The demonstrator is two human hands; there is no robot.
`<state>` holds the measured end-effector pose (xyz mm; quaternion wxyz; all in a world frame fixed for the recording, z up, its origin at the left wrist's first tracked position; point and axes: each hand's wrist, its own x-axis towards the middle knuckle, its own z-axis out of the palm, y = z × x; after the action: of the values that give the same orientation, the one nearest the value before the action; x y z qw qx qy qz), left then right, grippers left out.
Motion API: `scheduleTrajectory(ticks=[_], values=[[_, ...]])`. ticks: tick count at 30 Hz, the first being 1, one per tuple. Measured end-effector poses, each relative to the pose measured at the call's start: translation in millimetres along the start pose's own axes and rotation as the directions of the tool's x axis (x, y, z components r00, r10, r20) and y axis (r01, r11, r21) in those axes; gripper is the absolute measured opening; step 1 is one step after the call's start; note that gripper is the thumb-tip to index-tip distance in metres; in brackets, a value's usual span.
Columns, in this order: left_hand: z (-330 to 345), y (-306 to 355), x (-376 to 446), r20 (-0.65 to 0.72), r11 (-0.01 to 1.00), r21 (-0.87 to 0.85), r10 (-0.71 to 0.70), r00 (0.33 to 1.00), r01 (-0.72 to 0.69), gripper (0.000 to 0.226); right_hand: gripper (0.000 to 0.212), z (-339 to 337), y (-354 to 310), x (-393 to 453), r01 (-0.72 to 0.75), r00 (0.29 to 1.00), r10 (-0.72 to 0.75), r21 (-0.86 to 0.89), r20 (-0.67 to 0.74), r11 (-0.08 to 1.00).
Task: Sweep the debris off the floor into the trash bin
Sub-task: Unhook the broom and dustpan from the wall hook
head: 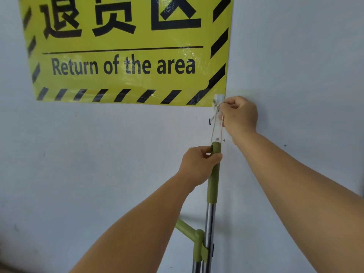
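A broom with an olive-green grip and a metal shaft (213, 180) hangs upright against a pale wall. A thin white string loop (212, 131) runs from the top of its handle up to a small clear hook (219, 98) stuck on the wall. My left hand (199, 164) grips the green handle just below its top. My right hand (239, 115) pinches the upper end of the loop at the hook. A second green handle (185, 228) is clipped to the shaft lower down, slanting left. The broom head, floor, debris and trash bin are out of view.
A large yellow sign (126, 56) with black stripes reading "Return of the area" covers the wall above and left of the hook. Small dark marks (209, 121) dot the wall beside the string.
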<state>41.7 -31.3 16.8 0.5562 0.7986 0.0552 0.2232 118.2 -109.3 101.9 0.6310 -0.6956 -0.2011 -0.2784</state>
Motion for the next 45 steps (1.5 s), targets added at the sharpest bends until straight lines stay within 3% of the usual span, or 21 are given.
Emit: scheduleTrajectory(ticks=[4, 10, 13, 18, 24, 27, 29, 33, 35, 39, 45], values=[[-4.8, 8.6, -4.1, -0.005, 1.0, 0.005, 0.017, 1.0, -0.017, 0.028, 0.023, 2.1, -5.1, 3.2, 0.057, 0.998, -0.058, 0.018, 0.003, 0.998], [-15.4, 6.2, -24.7, -0.016, 1.0, -0.009, 0.01, 1.0, -0.01, 0.026, 0.013, -4.5, 2.5, -20.4, 0.006, 1.0, -0.004, 0.084, -0.018, 0.996], [-24.8, 3.9, -42.0, -0.03, 1.0, -0.008, 0.026, 0.999, -0.026, 0.008, 0.016, -10.0, 5.7, -50.2, -0.071, 0.997, 0.069, 0.123, 0.023, 0.99], [-53.4, 6.6, -83.8, -0.085, 0.998, 0.008, 0.057, 0.995, -0.056, 0.015, 0.026, -16.9, 5.2, -130.4, -0.241, 0.968, 0.226, 0.147, 0.112, 0.959], [-100.8, 11.5, -154.4, -0.17, 0.999, 0.003, 0.033, 0.985, -0.033, 0.013, 0.042, -8.5, 0.9, -267.0, -0.441, 0.848, 0.387, 0.077, 0.363, 0.894], [-122.8, 10.7, -192.0, -0.224, 1.0, 0.002, 0.009, 0.975, -0.008, 0.008, 0.041, 0.1, -14.0, -328.4, -0.433, 0.796, 0.364, 0.036, 0.484, 0.9], [-134.6, 9.2, -216.1, -0.253, 1.0, 0.006, -0.008, 0.968, 0.01, 0.008, 0.034, 6.6, -25.8, -358.7, -0.426, 0.791, 0.343, 0.053, 0.507, 0.903], [-162.4, 3.9, -263.1, -0.338, 0.999, 0.034, -0.027, 0.941, 0.04, 0.015, 0.038, 18.7, -52.8, -406.1, -0.407, 0.785, 0.306, 0.076, 0.539, 0.91], [-176.0, 0.7, -281.8, -0.386, 0.998, 0.051, -0.021, 0.922, 0.043, 0.008, 0.038, 25.8, -62.9, -425.1, -0.392, 0.777, 0.273, 0.097, 0.568, 0.915], [-204.7, -6.0, -326.6, -0.504, 0.99, 0.127, 0.005, 0.864, 0.068, 0.009, 0.036, 41.2, -82.9, -462.4, -0.388, 0.726, 0.219, 0.125, 0.652, 0.913], [-247.0, -55.8, -419.3, -0.655, 0.883, 0.295, -0.092, 0.75, 0.366, 0.039, 0.037, 63.5, -110.2, -511.5, -0.548, 0.577, 0.194, 0.2, 0.794, 0.812]])
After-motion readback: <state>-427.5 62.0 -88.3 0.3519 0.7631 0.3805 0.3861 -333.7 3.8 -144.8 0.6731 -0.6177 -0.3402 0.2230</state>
